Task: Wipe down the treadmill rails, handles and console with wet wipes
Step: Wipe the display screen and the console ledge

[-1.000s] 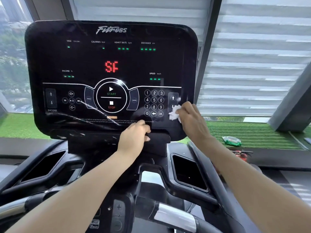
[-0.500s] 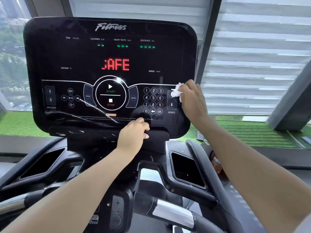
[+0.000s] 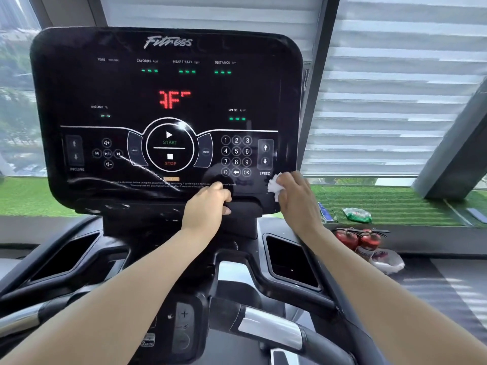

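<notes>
Fingers (image 3: pixel 283 192) of the right hand (image 3: pixel 296 198) curl around a crumpled white wet wipe (image 3: pixel 274 187), bunching it into a pad so that a thick damp face meets the surface rather than a loose flap. The wipe is pressed against the lower right corner of the console (image 3: pixel 168 114), just below the SPEED arrows (image 3: pixel 265 154) and beside the number keypad (image 3: pixel 236 156), a spot where fingertips would likely leave the most marks. The left hand (image 3: pixel 208 206) is clenched over the dark ledge (image 3: pixel 237 206) under the screen, its thumb tucked beneath; this grip seems meant to steady the panel and the person's reach while the other hand rubs. Farther out, streaks and smears across the lower left of the glass suggest that part has yet to be cleaned or dried. Below the forearms lie the black handles (image 3: pixel 271 330) with silver sensor plates, untouched at present, so the console appears to be the step in hand. On the green turf ledge (image 3: pixel 395 204) to the right rests a wipe packet (image 3: pixel 357 215), kept within reach for a fresh sheet, with red fire extinguishers (image 3: pixel 361 241) below it.
</notes>
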A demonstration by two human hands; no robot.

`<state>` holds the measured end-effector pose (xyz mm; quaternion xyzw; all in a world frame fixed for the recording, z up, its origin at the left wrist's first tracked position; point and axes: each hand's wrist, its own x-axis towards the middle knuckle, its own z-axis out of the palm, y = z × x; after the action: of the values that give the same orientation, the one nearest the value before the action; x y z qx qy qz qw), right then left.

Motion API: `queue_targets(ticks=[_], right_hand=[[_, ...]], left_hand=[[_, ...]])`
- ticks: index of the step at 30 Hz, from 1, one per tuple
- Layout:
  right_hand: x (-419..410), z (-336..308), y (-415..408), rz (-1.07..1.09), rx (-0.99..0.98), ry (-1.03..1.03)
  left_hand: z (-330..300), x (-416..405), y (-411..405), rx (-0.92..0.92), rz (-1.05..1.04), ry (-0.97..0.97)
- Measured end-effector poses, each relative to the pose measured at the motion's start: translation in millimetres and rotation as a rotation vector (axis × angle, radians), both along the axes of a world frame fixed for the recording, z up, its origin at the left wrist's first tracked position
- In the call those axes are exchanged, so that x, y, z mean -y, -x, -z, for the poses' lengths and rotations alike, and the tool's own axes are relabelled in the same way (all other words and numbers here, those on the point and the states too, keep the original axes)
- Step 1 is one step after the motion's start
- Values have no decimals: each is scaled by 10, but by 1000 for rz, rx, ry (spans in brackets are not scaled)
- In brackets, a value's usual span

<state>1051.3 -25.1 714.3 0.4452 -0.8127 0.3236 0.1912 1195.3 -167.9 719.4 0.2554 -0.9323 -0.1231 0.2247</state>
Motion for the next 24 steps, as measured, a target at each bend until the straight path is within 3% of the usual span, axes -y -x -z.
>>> queue_targets(ticks=[4, 12, 15, 17, 20, 24], right_hand=[[111, 112, -39, 120, 20, 60], [129, 414, -426, 102, 24, -22], [40, 474, -438, 182, 119, -86], [-49, 492, -405, 347, 274, -99], [-63, 315, -398, 526, 430, 22], [187, 35, -629, 426, 457, 192]], left_hand=[[10, 11, -1, -15, 3, -19], [5, 53, -18, -9, 41, -16], [-12, 77, -86, 26, 112, -5], [-18, 103, -172, 75, 168, 24], [-30, 207, -321, 107, 184, 42], [-41, 398, -550, 73, 175, 72]])
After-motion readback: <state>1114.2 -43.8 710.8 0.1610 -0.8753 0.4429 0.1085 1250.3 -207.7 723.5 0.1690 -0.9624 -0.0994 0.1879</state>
